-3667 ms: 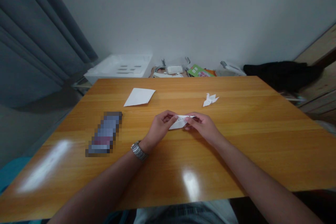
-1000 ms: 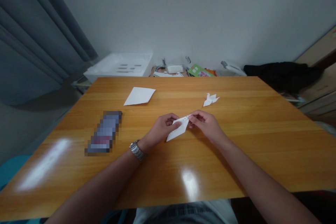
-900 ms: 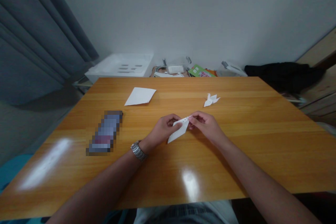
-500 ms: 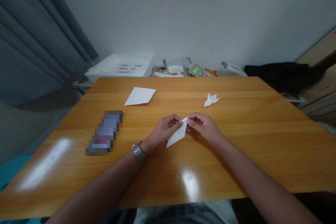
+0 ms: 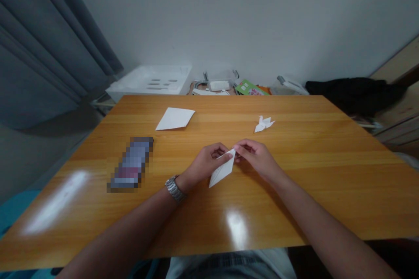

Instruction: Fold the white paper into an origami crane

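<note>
A folded piece of white paper (image 5: 223,171), roughly kite-shaped with crease lines, is held between both hands above the wooden table. My left hand (image 5: 211,159), with a metal watch at the wrist, pinches its upper left side, thumb lying on the front face. At the paper's top corner, the thumb and fingertips of my right hand (image 5: 253,153) are closed on the tip. Fingers behind the paper are partly hidden. Farther back on the right stands a small white paper bird (image 5: 264,124) with spread wings.
A white paper sheet (image 5: 176,119) lies on the table (image 5: 310,139) at the back left. Nearer, a blurred phone (image 5: 132,163) rests left of my hands. Beyond the far edge are a white plastic tray (image 5: 153,79), a green booklet (image 5: 250,87) and dark cloth (image 5: 353,93).
The folded paper has turned slightly, showing more of its front face, and its lower point has shifted down and right. Both hands stay on it, with my right fingers slightly higher.
</note>
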Demonstrator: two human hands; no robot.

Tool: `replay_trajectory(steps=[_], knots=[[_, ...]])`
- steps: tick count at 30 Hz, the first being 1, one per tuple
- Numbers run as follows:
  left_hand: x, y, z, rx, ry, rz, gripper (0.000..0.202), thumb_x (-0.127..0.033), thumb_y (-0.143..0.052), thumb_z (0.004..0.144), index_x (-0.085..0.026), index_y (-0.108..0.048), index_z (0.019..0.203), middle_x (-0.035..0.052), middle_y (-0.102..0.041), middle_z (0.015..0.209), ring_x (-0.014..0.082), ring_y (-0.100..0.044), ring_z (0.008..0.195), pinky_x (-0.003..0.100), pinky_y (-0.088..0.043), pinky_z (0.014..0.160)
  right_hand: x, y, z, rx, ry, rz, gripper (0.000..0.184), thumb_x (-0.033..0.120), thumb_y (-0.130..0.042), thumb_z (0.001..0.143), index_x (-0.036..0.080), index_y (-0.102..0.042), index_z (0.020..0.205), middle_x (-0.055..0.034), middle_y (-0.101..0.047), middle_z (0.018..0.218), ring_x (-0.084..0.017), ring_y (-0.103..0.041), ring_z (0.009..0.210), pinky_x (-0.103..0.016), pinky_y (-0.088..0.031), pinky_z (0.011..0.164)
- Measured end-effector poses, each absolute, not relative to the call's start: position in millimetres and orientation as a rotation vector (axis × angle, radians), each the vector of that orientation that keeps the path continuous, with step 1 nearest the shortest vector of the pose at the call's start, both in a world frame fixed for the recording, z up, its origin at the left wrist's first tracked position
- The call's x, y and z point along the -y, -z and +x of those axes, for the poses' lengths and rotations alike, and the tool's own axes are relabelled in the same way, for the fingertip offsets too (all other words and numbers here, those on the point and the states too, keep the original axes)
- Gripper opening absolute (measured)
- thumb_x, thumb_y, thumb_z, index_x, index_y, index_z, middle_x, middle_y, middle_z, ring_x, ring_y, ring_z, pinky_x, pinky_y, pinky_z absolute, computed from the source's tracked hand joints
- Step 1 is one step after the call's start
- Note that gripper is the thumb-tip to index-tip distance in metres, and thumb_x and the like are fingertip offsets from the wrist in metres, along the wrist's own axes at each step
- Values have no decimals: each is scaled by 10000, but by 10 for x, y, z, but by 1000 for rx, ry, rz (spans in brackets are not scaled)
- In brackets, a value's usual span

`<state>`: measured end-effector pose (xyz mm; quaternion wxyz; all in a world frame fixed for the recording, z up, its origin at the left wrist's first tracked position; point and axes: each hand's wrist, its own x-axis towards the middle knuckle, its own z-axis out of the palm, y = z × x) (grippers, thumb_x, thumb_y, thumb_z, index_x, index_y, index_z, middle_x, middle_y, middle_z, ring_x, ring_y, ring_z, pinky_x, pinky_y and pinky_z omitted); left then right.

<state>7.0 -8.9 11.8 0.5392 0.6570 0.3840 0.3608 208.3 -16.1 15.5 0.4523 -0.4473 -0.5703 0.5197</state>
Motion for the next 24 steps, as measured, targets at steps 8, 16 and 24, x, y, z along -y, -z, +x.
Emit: replay_trajectory(steps=[8, 16, 24], knots=[[81, -119, 69, -914, -840, 1556, 318, -451, -706, 885, -136, -675, 901, 42, -691, 878, 141, -595, 765, 244, -446, 691, 153, -164, 2091, 1330, -1332, -1115, 369, 553, -736, 838, 186, -709, 822, -28, -720, 756, -159, -667, 672, -300, -572, 670], [80, -131, 60, -903, -844, 1535, 328, -464, -713, 878, -138, -675, 889, 45, -698, 896, 140, -601, 774, 245, -453, 710, 136, -206, 2157, 1449, -1303, -1080, 296, 484, -761, 841, 195, -695, 848, -11, -701, 763, -149, -654, 690, -289, -546, 691], [78, -141, 32, -815, -704, 1581, 310, -440, -688, 903, -137, -733, 947, 57, -729, 933, 153, -616, 803, 241, -434, 707, 157, -232, 2120, 1436, -1309, -1142, 359, 534, -738, 839, 186, -657, 801, -4, -669, 692, -148, -636, 646, -291, -541, 658]])
